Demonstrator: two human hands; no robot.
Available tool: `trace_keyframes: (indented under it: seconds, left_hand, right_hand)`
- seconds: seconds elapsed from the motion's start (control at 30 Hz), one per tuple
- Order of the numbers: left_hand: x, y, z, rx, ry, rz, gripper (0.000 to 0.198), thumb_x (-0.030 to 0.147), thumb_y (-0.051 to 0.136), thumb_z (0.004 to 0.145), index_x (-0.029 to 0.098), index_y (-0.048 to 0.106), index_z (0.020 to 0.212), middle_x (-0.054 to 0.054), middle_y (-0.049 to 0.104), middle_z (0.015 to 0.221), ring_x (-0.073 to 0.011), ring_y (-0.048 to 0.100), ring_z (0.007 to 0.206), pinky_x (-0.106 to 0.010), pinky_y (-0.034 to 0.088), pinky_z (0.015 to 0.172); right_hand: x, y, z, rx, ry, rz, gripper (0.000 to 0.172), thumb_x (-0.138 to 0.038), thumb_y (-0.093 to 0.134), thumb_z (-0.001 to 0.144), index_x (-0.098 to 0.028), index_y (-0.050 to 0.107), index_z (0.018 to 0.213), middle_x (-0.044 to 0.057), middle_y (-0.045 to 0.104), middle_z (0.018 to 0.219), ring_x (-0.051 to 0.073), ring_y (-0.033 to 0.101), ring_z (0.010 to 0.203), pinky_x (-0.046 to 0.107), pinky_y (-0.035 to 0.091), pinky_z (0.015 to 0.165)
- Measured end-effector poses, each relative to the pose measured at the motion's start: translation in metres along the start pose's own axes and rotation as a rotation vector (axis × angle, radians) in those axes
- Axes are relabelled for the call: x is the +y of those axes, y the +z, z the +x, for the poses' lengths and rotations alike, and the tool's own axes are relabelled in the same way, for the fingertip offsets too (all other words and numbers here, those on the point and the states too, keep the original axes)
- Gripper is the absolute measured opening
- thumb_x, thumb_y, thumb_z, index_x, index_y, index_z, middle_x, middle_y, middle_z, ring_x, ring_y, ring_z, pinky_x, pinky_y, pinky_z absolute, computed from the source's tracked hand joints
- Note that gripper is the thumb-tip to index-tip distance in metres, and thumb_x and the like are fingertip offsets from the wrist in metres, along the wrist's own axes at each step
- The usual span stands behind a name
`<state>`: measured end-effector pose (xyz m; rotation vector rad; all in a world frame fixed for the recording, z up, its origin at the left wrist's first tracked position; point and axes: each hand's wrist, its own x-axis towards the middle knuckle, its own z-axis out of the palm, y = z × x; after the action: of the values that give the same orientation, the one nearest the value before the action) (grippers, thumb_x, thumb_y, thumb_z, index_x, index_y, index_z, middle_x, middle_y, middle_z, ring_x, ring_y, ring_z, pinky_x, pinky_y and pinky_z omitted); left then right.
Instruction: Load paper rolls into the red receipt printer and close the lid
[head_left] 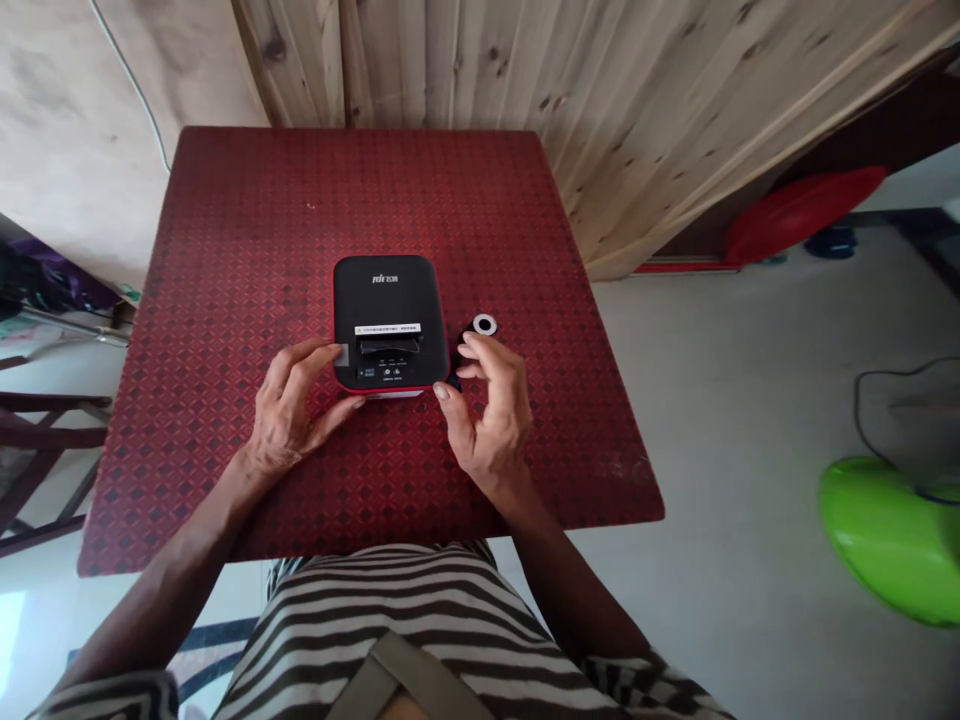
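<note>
A black printer (386, 290) with red trim lies flat on the table, its slot and small buttons toward me. A white strip label with print runs above the slot. My left hand (296, 405) grips its near left corner, fingertips on the left side by a pale sticker and thumb at the front edge. My right hand (487, 405) is curved with fingers apart beside the near right corner; its thumb tip is at that corner. Just beyond the right fingers is a small white ring-shaped roll end (485, 325) with a dark centre, partly hidden.
The table (360, 190) has a red patterned cover and stands against a wooden plank wall (450, 70). A dark wooden chair (52, 435) is at the left. On the right are a bright green seat-like object (892, 540) and a red rounded object (802, 215).
</note>
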<state>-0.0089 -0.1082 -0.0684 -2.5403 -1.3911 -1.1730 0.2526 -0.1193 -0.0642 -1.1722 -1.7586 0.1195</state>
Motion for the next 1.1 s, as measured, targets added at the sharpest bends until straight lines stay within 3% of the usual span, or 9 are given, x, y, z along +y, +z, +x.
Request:
trace_keyframes:
  seconds: [0.3, 0.57, 0.8, 1.1]
  left_hand:
    - [-0.005, 0.004, 0.0, 0.025, 0.063, 0.03, 0.066, 0.045, 0.077, 0.096, 0.028, 0.05, 0.153, -0.012, 0.069, 0.134, -0.0256, 0.072, 0.119, -0.038, 0.063, 0.101]
    - [-0.007, -0.001, 0.004, 0.0, 0.048, 0.043, 0.064, 0.048, 0.081, 0.092, 0.034, 0.055, 0.149, -0.011, 0.063, 0.141, -0.0259, 0.072, 0.115, -0.041, 0.066, 0.094]
    - [-0.004, -0.003, 0.007, 0.023, 0.038, 0.001, 0.067, 0.043, 0.088, 0.086, 0.03, 0.06, 0.145, -0.013, 0.065, 0.136, -0.0268, 0.072, 0.114, -0.042, 0.067, 0.088]
    - [-0.002, -0.005, 0.015, -0.001, -0.017, -0.082, 0.054, 0.043, 0.09, 0.084, 0.028, 0.066, 0.131, -0.011, 0.067, 0.133, -0.0276, 0.071, 0.118, -0.045, 0.064, 0.096]
  right_hand:
    - [0.019, 0.02, -0.015, -0.074, -0.017, -0.031, 0.064, -0.048, 0.061, 0.106, -0.02, 0.039, 0.16, 0.018, 0.072, 0.129, 0.031, 0.075, 0.111, 0.049, 0.068, 0.089]
    - [0.017, 0.02, -0.012, -0.073, -0.004, -0.005, 0.066, -0.046, 0.065, 0.105, -0.021, 0.04, 0.161, 0.017, 0.073, 0.129, 0.03, 0.074, 0.112, 0.048, 0.067, 0.091]
    - [0.014, 0.017, -0.012, -0.079, 0.014, 0.0, 0.064, -0.047, 0.064, 0.105, -0.021, 0.042, 0.159, 0.017, 0.073, 0.129, 0.029, 0.074, 0.113, 0.047, 0.067, 0.09]
    - [0.015, 0.019, -0.014, -0.046, 0.072, 0.06, 0.058, -0.048, 0.071, 0.101, -0.021, 0.053, 0.149, 0.015, 0.075, 0.123, 0.027, 0.075, 0.107, 0.043, 0.067, 0.088]
